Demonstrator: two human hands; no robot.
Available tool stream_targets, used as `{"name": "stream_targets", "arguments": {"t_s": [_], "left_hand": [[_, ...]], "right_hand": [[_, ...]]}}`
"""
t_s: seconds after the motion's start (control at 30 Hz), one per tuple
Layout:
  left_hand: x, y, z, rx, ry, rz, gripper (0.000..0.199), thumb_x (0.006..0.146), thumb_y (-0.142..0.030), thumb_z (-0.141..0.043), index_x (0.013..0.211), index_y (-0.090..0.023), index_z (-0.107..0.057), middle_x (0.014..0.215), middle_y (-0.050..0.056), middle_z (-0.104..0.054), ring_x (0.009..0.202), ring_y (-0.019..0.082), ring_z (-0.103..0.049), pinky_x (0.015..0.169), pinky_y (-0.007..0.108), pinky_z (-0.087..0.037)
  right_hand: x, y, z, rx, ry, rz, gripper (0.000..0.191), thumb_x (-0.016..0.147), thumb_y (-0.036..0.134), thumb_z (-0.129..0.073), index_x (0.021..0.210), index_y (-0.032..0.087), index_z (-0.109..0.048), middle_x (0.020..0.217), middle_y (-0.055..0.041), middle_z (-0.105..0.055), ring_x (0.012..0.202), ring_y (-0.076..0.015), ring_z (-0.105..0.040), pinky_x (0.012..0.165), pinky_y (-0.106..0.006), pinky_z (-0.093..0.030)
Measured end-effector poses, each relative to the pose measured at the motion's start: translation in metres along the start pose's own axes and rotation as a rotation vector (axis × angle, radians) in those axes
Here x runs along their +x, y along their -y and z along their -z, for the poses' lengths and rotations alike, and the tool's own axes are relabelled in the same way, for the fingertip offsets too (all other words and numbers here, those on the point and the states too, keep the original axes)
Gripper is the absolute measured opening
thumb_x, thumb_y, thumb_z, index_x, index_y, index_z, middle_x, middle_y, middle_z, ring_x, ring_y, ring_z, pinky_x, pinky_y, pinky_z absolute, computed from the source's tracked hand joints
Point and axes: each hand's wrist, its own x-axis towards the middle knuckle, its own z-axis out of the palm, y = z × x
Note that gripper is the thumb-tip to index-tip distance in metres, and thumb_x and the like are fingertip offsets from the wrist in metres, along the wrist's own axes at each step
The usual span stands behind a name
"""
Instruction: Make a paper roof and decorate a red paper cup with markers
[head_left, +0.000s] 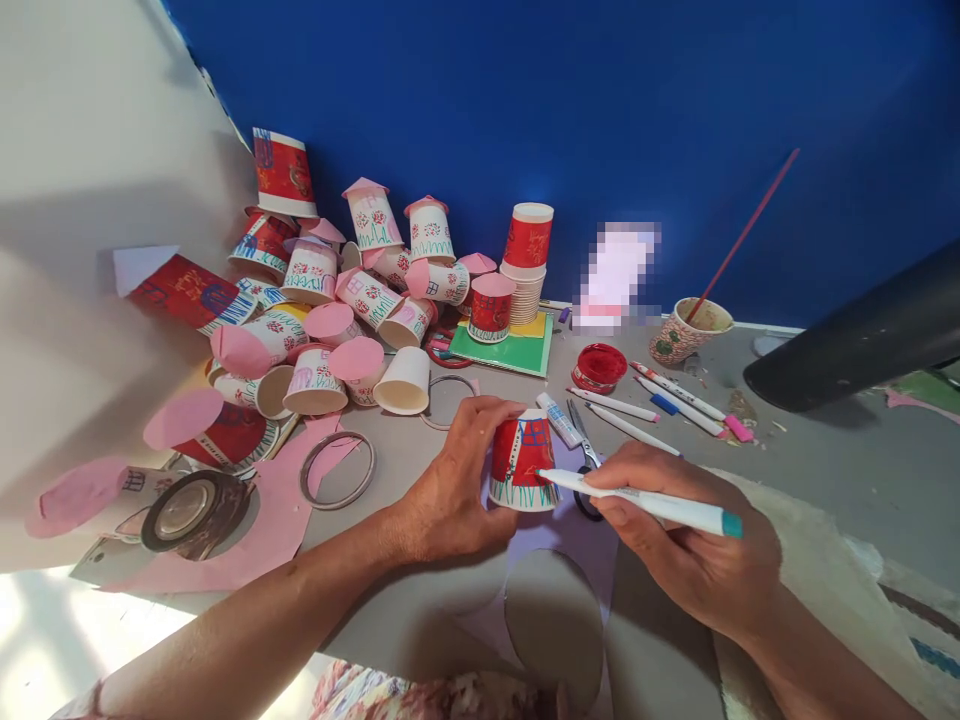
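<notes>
My left hand (pixel 457 490) is wrapped round a red and white paper cup (pixel 525 460), which is upside down with its wide rim at the bottom. A blue window is drawn near its top, and teal grass strokes run along the white band below. Between the fingers of my right hand (pixel 675 540) is a white felt-tip pen (pixel 645 500) with a teal end. Its tip meets or nearly meets the cup's red side. Scissors (pixel 585 440) and a glue stick (pixel 559 418) lie just behind the cup, on purple paper (pixel 600 540) with a round hole cut out.
Many decorated cups (pixel 311 270) with pink paper roofs are heaped at left. Tape rolls (pixel 337 470) lie on pink paper (pixel 277 520). Several pens (pixel 690 405), a red tub (pixel 598 368) and a cup with a stick (pixel 686 330) stand behind; a dark cylinder (pixel 847 330) slants in at right.
</notes>
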Motion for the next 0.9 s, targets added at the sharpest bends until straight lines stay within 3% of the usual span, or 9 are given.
{"name": "stream_targets", "arguments": {"t_s": [0.3,0.6,0.9], "left_hand": [[-0.0016,0.0015,-0.0022,-0.03,-0.001,-0.022,0.09,0.067,-0.008,-0.074,0.145,-0.027,-0.034,0.135,0.012,-0.046,0.129,0.032,-0.049,0.111,0.051,-0.047],[-0.0002,0.0012,-0.0018,-0.059,-0.028,0.045,0.081,0.07,-0.016,-0.079,0.141,-0.026,-0.04,0.135,0.011,-0.051,0.126,0.032,-0.053,0.108,0.049,-0.049],[-0.0005,-0.0007,-0.0018,-0.036,-0.021,0.036,0.08,0.07,-0.015,-0.079,0.14,-0.025,-0.041,0.134,0.011,-0.052,0.126,0.031,-0.054,0.108,0.049,-0.049]], "right_hand": [[0.001,-0.0011,-0.0004,-0.038,-0.012,-0.043,0.007,0.095,0.024,-0.064,0.095,0.023,-0.072,0.08,-0.0016,-0.075,0.064,-0.016,-0.07,0.066,-0.028,-0.058],[0.0027,-0.0009,0.0032,-0.039,-0.047,-0.076,0.01,0.095,0.023,-0.062,0.09,0.026,-0.07,0.072,0.0015,-0.072,0.057,-0.0153,-0.065,0.058,-0.03,-0.056],[0.0026,0.0014,0.0005,-0.023,-0.027,-0.025,0.008,0.094,0.022,-0.064,0.091,0.024,-0.071,0.077,0.0001,-0.075,0.06,-0.0149,-0.068,0.062,-0.028,-0.058]]}}
